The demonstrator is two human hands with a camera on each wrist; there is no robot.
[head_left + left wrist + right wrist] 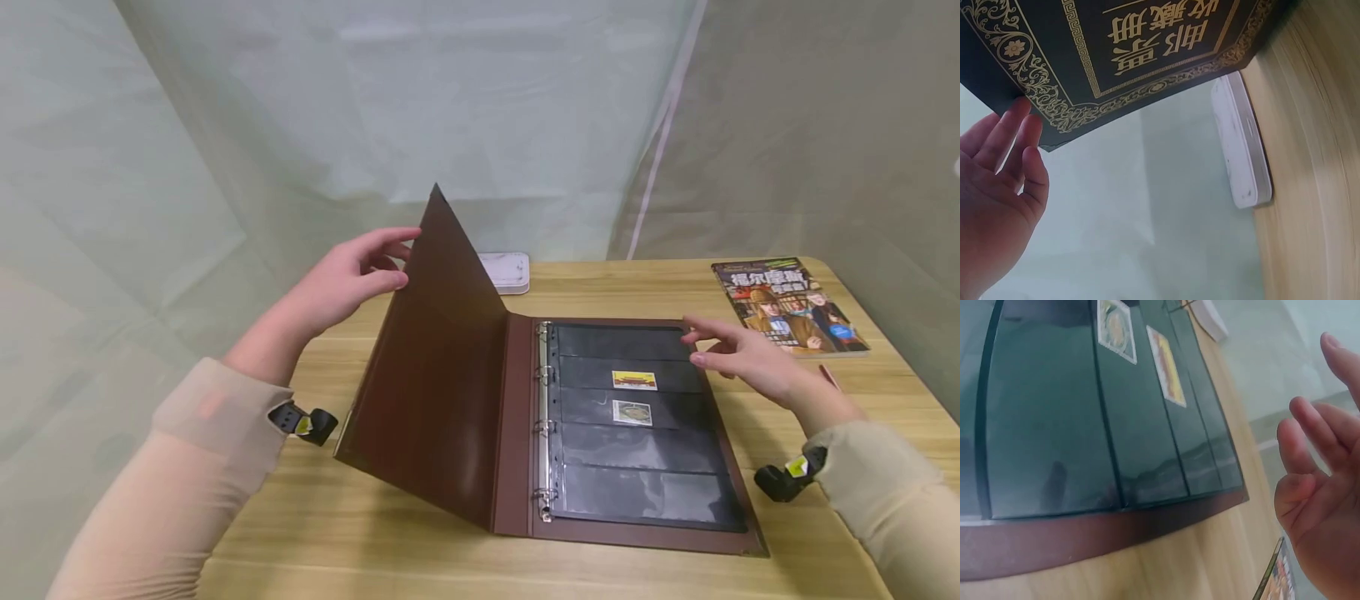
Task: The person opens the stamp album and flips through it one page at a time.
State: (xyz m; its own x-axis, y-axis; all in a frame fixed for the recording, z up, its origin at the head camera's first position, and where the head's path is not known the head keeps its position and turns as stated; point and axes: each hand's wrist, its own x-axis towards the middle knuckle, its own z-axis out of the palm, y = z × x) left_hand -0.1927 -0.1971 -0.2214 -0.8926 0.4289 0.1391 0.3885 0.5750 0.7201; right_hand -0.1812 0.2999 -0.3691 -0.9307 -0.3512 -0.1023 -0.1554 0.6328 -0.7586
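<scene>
A brown stamp album (pixel 517 433) lies on the table, its front cover (pixel 442 358) raised and leaning left. In the left wrist view, the cover's dark outside (pixel 1085 69) shows gold lettering and a floral border. My left hand (pixel 348 271) holds the cover's upper left edge, thumb at the inner side, other fingers against the outside. Inside, ring clasps hold a black pocket page (pixel 637 450) with a yellow-and-red stamp (pixel 634 380) and a whitish stamp (pixel 632 412) below it. My right hand (pixel 750 358) hovers by the page's upper right corner, fingers loosely spread and holding nothing.
Behind the raised cover, a white tin-like case (pixel 506 272) sits at the table's back edge, partly hidden. A colourful magazine (pixel 787 307) lies at the back right. A thin reddish item (pixel 829 377) shows beside my right wrist. Pale fabric sheets (pixel 480 108) hang behind the wooden table.
</scene>
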